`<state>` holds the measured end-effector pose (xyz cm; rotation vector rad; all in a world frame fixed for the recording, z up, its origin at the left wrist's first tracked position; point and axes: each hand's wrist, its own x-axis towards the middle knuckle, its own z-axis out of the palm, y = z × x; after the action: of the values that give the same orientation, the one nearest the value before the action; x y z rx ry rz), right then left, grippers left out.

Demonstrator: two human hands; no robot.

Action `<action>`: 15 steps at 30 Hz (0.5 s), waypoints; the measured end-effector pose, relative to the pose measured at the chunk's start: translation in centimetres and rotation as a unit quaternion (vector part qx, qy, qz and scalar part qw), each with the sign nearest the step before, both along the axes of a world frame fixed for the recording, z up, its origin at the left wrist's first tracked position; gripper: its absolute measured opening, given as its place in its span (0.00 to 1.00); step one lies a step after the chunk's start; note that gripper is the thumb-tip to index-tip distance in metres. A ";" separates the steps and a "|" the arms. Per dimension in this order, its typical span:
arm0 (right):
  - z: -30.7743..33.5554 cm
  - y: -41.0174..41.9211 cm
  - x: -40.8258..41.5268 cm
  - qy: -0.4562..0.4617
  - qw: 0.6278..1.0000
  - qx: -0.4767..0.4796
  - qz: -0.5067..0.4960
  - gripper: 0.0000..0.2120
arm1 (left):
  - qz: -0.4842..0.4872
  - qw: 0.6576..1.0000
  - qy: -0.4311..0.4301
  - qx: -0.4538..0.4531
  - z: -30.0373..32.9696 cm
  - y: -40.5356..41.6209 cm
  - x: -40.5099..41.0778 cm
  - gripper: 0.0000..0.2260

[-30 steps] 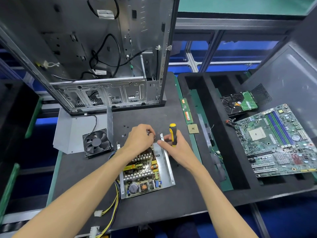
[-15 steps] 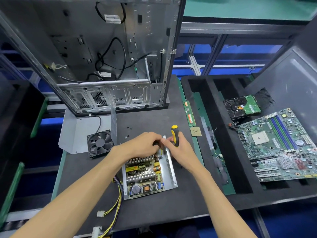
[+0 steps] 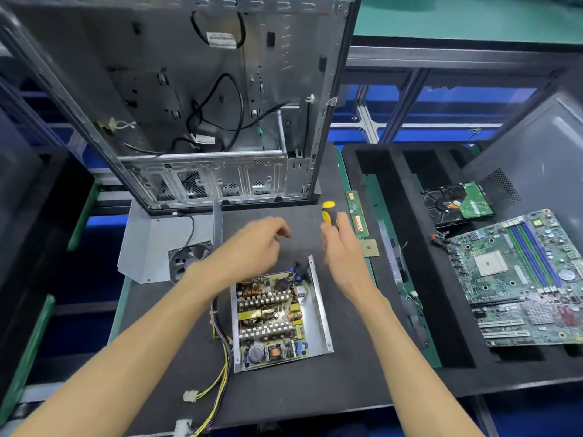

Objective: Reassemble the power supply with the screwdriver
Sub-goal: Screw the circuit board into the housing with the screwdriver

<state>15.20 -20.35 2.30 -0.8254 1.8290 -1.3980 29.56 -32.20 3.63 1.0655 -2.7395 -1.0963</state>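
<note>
Now that both hands have lifted off its far edge, power supply [image 3: 277, 320] left lying open on the desk [image 3: 176, 357], circuit board bare. Just beyond, left hand [image 3: 255, 247] hovering, fingers loosely curled, holding nothing visible; right hand [image 3: 342, 247] gripping the screwdriver [image 3: 328, 212]. Probably reaching for a screw; cover [image 3: 148, 244] waiting farther left.

Both bare forearms reach in from the near edge of the tabletop toward its middle, converging. The left hand [image 3: 252, 244] hovers palm down, wrist slightly bent, its fingers [image 3: 279, 230] loosely curled and motion-blurred; whether they pinch anything cannot be told. The right hand [image 3: 342, 247] is raised just beside it, fingers wrapped round the yellow-and-black screwdriver [image 3: 327, 212], whose handle points up and away.
</note>
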 end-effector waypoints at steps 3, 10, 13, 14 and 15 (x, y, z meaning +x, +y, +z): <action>1.8 -1.5 -0.4 -0.058 0.996 -0.047 -0.041 0.07 | 0.080 0.992 -0.048 -0.086 -0.4 -3.4 0.3 0.14; 3.7 -4.6 -1.4 -0.101 0.987 -0.056 -0.111 0.16 | 0.055 0.976 -0.165 -0.133 -1.7 -5.7 -0.8 0.07; 3.5 -5.7 -1.4 -0.130 0.985 -0.033 -0.106 0.18 | 0.037 0.971 -0.187 -0.141 -2.2 -5.7 -1.3 0.08; 3.3 -5.9 -1.4 -0.145 0.984 -0.031 -0.098 0.17 | 0.031 0.969 -0.197 -0.145 -2.3 -5.7 -1.5 0.08; 3.1 -6.1 -1.2 -0.163 0.982 -0.032 -0.090 0.16 | 0.024 0.967 -0.207 -0.149 -2.3 -5.6 -1.7 0.08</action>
<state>13.96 -26.49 5.36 -0.4353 1.6415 -1.6077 27.90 -37.82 1.28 1.4348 -3.0252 -0.4679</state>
